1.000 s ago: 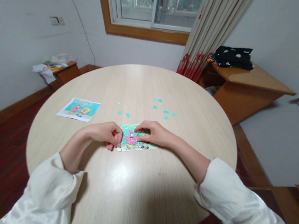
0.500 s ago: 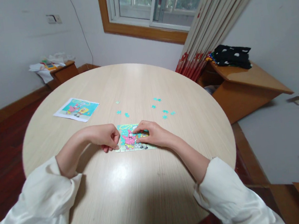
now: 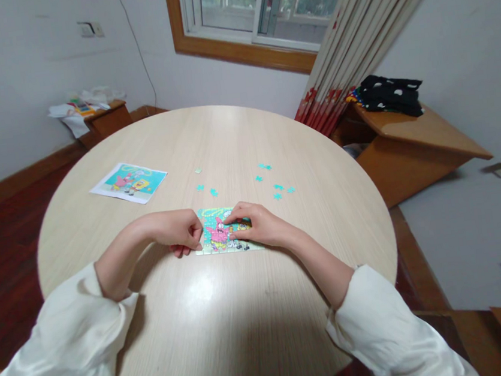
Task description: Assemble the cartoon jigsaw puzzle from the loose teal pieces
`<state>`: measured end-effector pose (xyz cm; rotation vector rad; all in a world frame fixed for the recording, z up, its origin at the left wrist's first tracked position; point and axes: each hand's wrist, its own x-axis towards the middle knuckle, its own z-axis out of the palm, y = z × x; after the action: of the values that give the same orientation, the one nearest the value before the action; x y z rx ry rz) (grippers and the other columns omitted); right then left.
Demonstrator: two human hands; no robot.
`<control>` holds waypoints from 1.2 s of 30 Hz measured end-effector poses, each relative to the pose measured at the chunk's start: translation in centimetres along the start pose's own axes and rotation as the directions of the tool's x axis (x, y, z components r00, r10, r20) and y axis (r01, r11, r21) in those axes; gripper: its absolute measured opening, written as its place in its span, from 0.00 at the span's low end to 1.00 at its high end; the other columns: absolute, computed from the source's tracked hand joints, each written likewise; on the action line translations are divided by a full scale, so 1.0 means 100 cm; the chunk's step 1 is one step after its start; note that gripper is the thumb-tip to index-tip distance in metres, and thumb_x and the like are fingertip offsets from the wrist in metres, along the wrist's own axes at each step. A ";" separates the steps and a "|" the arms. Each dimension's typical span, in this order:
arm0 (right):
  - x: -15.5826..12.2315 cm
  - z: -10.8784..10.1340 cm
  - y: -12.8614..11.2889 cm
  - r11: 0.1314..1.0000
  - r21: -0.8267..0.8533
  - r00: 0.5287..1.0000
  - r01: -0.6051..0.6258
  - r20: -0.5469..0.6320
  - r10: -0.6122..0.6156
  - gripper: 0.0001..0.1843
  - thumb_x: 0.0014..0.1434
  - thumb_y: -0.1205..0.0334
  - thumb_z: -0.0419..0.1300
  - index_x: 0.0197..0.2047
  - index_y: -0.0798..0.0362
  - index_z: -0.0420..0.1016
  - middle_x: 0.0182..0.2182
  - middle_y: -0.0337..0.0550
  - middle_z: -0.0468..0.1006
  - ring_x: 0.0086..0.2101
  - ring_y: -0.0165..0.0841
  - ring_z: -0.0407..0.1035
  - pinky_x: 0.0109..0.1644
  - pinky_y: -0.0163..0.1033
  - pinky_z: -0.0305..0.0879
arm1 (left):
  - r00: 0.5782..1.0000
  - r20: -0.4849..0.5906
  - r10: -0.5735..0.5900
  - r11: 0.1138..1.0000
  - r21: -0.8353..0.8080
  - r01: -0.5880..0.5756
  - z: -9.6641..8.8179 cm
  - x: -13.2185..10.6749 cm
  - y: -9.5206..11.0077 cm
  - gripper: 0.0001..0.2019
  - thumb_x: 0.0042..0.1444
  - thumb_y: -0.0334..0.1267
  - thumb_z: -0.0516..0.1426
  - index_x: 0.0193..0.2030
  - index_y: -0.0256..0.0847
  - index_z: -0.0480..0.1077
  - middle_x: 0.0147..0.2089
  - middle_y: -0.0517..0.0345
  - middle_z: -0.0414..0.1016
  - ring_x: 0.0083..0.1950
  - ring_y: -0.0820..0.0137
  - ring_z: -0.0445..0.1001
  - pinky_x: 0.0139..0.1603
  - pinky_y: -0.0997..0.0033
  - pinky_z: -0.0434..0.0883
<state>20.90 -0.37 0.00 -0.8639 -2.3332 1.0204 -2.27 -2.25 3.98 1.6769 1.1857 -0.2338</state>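
A small jigsaw puzzle (image 3: 218, 235), mostly joined, lies flat on the table and shows a pink starfish figure among other cartoon figures. At its left edge is my left hand (image 3: 180, 231), fingers curled in and thumb tip down by the lower left corner. Whatever is between those fingers, if anything, is hidden. My right hand (image 3: 261, 225) rests on the puzzle's right part, thumb and forefinger apart, covering some of it. Beyond the puzzle lie loose turquoise pieces, among them one piece (image 3: 213, 193) on the left and another piece (image 3: 277, 196) on the right.
The round wooden table (image 3: 230, 323) carries a printed picture sheet (image 3: 129, 183) with the same cartoon figures at the left. A paler loose piece (image 3: 198, 170) lies farther back. Behind the table stand a curtain (image 3: 367, 24) and a wooden cabinet (image 3: 413, 151) with black cloth (image 3: 389, 95) on it.
Both hands keep almost the same pose at the puzzle. The whole view has shifted very slightly; no piece has visibly been moved.
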 end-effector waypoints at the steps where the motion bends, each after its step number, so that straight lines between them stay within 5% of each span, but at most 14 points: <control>1: 0.000 0.000 0.000 1.000 0.000 1.000 0.001 0.001 -0.001 0.12 0.51 0.66 0.68 0.41 0.54 0.80 0.37 0.44 0.75 0.38 0.31 0.71 0.45 0.38 0.66 | 1.000 0.002 0.003 1.000 -0.005 -0.003 -0.001 -0.001 0.000 0.11 0.44 0.43 0.58 0.20 0.40 0.63 0.18 0.61 0.69 0.21 0.73 0.68 0.22 0.75 0.62; 6: -0.001 0.003 0.000 1.000 0.007 1.000 0.013 -0.003 -0.013 0.12 0.51 0.66 0.68 0.41 0.54 0.79 0.37 0.44 0.75 0.38 0.30 0.71 0.44 0.38 0.66 | 0.996 -0.094 -0.008 0.997 -0.076 0.001 -0.007 -0.006 0.003 0.15 0.47 0.48 0.58 0.19 0.41 0.63 0.17 0.61 0.68 0.19 0.74 0.65 0.22 0.74 0.61; 9: -0.001 0.002 -0.002 0.999 0.022 0.998 0.028 -0.061 -0.026 0.08 0.53 0.64 0.66 0.39 0.54 0.79 0.35 0.43 0.76 0.36 0.30 0.70 0.43 0.37 0.66 | 0.916 -0.401 -0.007 0.992 -0.119 -0.044 -0.011 0.002 0.002 0.18 0.50 0.46 0.56 0.15 0.41 0.60 0.14 0.63 0.61 0.17 0.76 0.58 0.21 0.73 0.56; 10: -0.001 -0.001 -0.002 0.999 0.022 0.993 0.026 -0.113 -0.023 0.07 0.54 0.64 0.65 0.37 0.54 0.79 0.34 0.42 0.77 0.35 0.30 0.70 0.42 0.37 0.66 | 0.832 -0.554 -0.009 0.989 -0.127 -0.073 -0.012 0.006 0.000 0.19 0.51 0.46 0.55 0.15 0.42 0.58 0.13 0.64 0.57 0.16 0.77 0.55 0.21 0.73 0.54; 13: 0.000 -0.018 0.006 1.000 -0.012 0.937 -0.022 -0.348 0.016 0.06 0.56 0.63 0.60 0.32 0.53 0.78 0.30 0.42 0.77 0.32 0.29 0.68 0.38 0.37 0.64 | 0.441 -0.896 -0.059 0.977 -0.142 -0.159 -0.013 0.024 -0.009 0.15 0.51 0.42 0.55 0.17 0.41 0.60 0.15 0.66 0.54 0.18 0.76 0.53 0.23 0.72 0.52; 15: 0.000 -0.034 0.019 0.996 -0.032 0.863 -0.079 -0.503 0.052 0.07 0.56 0.63 0.58 0.30 0.54 0.77 0.29 0.42 0.77 0.30 0.29 0.67 0.37 0.38 0.64 | 0.297 -0.954 -0.043 0.976 -0.103 -0.190 -0.013 0.035 -0.016 0.14 0.50 0.40 0.54 0.17 0.41 0.60 0.16 0.65 0.56 0.20 0.75 0.55 0.24 0.72 0.53; 18: -0.003 -0.057 0.046 0.978 -0.049 0.744 -0.201 -0.657 0.120 0.08 0.53 0.63 0.58 0.27 0.55 0.76 0.27 0.42 0.77 0.28 0.30 0.66 0.36 0.39 0.64 | 0.277 -0.961 -0.026 0.978 -0.082 -0.192 -0.011 0.045 -0.023 0.13 0.50 0.40 0.54 0.17 0.41 0.60 0.16 0.64 0.59 0.21 0.74 0.56 0.25 0.71 0.53; 21: -0.009 -0.073 0.071 0.940 -0.083 0.682 -0.331 -0.709 0.178 0.07 0.52 0.63 0.59 0.27 0.55 0.77 0.28 0.44 0.77 0.27 0.31 0.66 0.37 0.41 0.64 | 0.299 -0.954 -0.011 0.980 -0.070 -0.186 -0.011 0.046 -0.025 0.11 0.49 0.41 0.54 0.19 0.40 0.63 0.16 0.65 0.59 0.21 0.73 0.57 0.25 0.71 0.54; 27: -0.016 -0.083 0.093 0.891 -0.184 0.679 -0.415 -0.715 0.168 0.11 0.54 0.67 0.56 0.34 0.56 0.80 0.34 0.49 0.78 0.31 0.33 0.68 0.44 0.44 0.66 | 0.242 -0.970 -0.002 0.978 -0.052 -0.201 -0.014 0.044 -0.029 0.08 0.47 0.41 0.56 0.22 0.41 0.66 0.16 0.65 0.60 0.21 0.72 0.60 0.25 0.71 0.55; 33: -0.014 -0.078 0.106 0.889 -0.211 0.668 -0.407 -0.732 0.133 0.16 0.55 0.70 0.52 0.38 0.56 0.81 0.37 0.50 0.74 0.39 0.36 0.69 0.51 0.47 0.66 | 0.313 -0.944 -0.108 0.922 -0.212 -0.322 -0.014 0.043 -0.028 0.06 0.45 0.39 0.58 0.24 0.41 0.66 0.19 0.64 0.64 0.20 0.73 0.62 0.22 0.73 0.58; 36: -0.013 -0.075 0.111 0.904 -0.219 0.699 -0.368 -0.706 0.114 0.17 0.55 0.71 0.51 0.39 0.55 0.81 0.38 0.50 0.74 0.40 0.37 0.69 0.52 0.48 0.66 | 0.297 -0.940 -0.171 0.887 -0.278 -0.369 -0.017 0.044 -0.030 0.05 0.46 0.38 0.57 0.25 0.41 0.65 0.20 0.64 0.64 0.20 0.74 0.62 0.21 0.74 0.60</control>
<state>30.48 8.28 -3.99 -1.4369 -1.7812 0.2599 -3.12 1.71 0.11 1.3738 1.7769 1.2971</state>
